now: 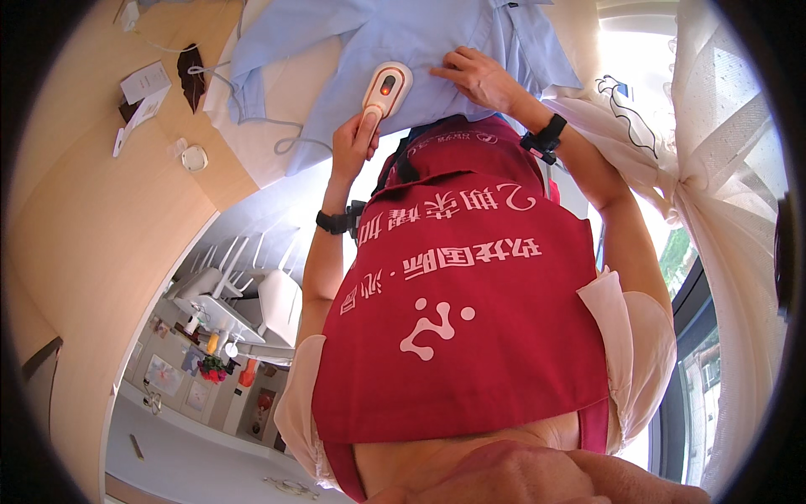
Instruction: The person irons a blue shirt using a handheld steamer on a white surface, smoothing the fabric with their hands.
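Observation:
A light blue long-sleeved garment (428, 38) lies spread on a pale cloth (274, 160) over the wooden table. In my left hand (356, 148) is a small white handheld iron or steamer (398, 82) with orange trim and a lit red light. The thumb lies along its handle, and its head is over the garment; whether it touches the fabric cannot be told. To its right, my right hand (482, 79) rests on the garment with fingers apart, the index finger reaching toward the device. A grey cord (286, 123) loops across the garment toward my left hand.
On the wooden tabletop (82, 189) at left are a folded printed leaflet (146, 82), a dark brown item (191, 72), a round white object (194, 158) and a small clear one (177, 148). A tied sheer curtain (705, 201) hangs at right. White chairs (280, 305) stand beyond the table edge.

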